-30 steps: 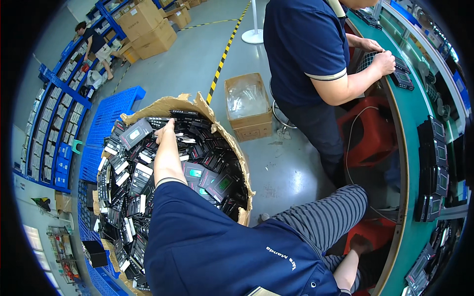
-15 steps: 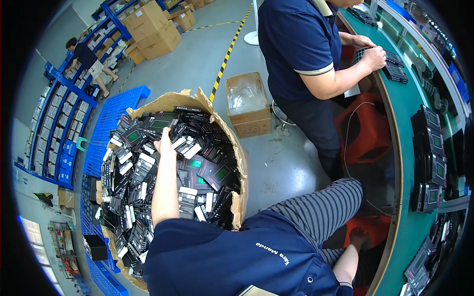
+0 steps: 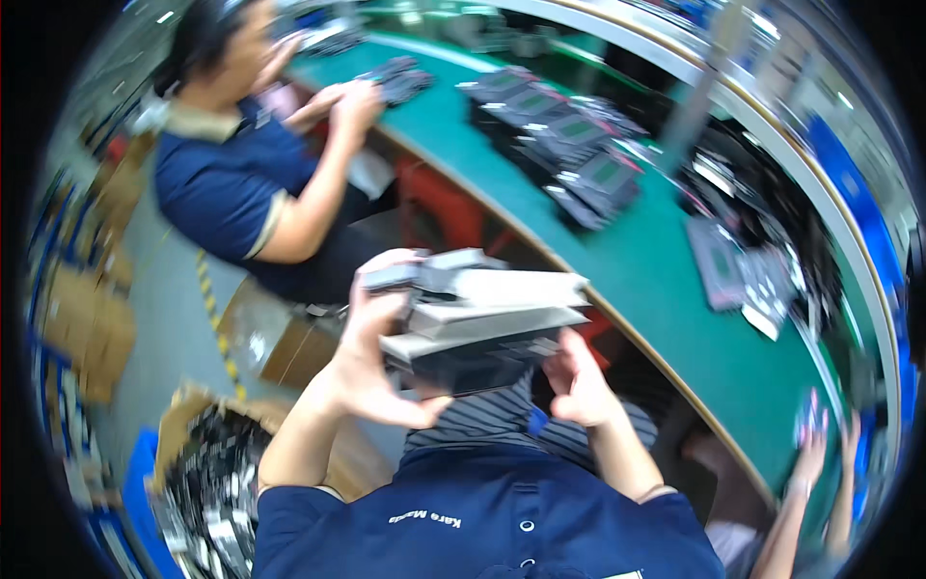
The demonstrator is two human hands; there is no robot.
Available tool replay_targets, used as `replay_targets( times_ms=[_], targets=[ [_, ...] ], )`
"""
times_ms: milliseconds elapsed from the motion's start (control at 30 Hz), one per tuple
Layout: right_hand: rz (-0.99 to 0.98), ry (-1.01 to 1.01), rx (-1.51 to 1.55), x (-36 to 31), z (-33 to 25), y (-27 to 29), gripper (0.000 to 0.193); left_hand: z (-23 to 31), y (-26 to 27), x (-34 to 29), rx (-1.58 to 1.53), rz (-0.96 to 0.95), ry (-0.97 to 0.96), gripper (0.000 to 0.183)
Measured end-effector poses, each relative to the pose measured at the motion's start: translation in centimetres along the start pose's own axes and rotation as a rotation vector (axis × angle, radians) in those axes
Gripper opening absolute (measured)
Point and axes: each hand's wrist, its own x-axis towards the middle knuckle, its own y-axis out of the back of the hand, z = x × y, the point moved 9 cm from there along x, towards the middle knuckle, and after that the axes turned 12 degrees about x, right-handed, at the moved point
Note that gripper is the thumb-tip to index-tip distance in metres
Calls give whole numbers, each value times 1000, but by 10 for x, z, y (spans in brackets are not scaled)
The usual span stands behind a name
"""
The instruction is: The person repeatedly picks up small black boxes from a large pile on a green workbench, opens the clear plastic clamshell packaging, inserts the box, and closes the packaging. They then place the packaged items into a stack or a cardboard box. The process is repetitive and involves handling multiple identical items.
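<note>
Above my lap I hold a small stack of flat black boxes [image 3: 482, 365] with pale white-grey edges, blurred by motion. My left hand [image 3: 371, 362] grips the stack's left end, fingers wrapped around it and thumb underneath. At the lower right corner my right hand [image 3: 581, 381] closes on the same stack, its far fingers partly hidden. Low on the left, a large cardboard bin [image 3: 178, 415] holds many similar black boxes [image 3: 217, 482]. Neat piles of flat black boxes with greenish windows [image 3: 564, 130] lie on the green workbench [image 3: 666, 333].
A co-worker [image 3: 227, 174] sits at the bench on the far left, hands on a dark item. Another person's hands [image 3: 810, 468] reach over the bench at lower right. A loose heap of boxes [image 3: 752, 232] lies under the shelf frame. An open carton [image 3: 275, 333] stands on the floor.
My view has turned from the bin toward the bench. My left hand has come out of the bin and now grips a stack of boxes, and my right hand has risen to it.
</note>
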Motion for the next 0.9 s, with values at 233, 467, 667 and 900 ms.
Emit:
replay_targets(
  times_ms=[233,467,667,900],
  targets=[
    [488,428,-159,-21,-188,52,76,78,-165,127,-375,-18,-577,130],
    [607,200,-1026,-63,-198,135,127,35,-305,127,-506,-355,-83,123],
    [563,378,-1420,-43,-230,108,120,-13,-167,68,-100,-343,-54,66],
    [556,529,-2317,5,-279,101,87,-106,161,-198,983,489,820,33]
  ],
)
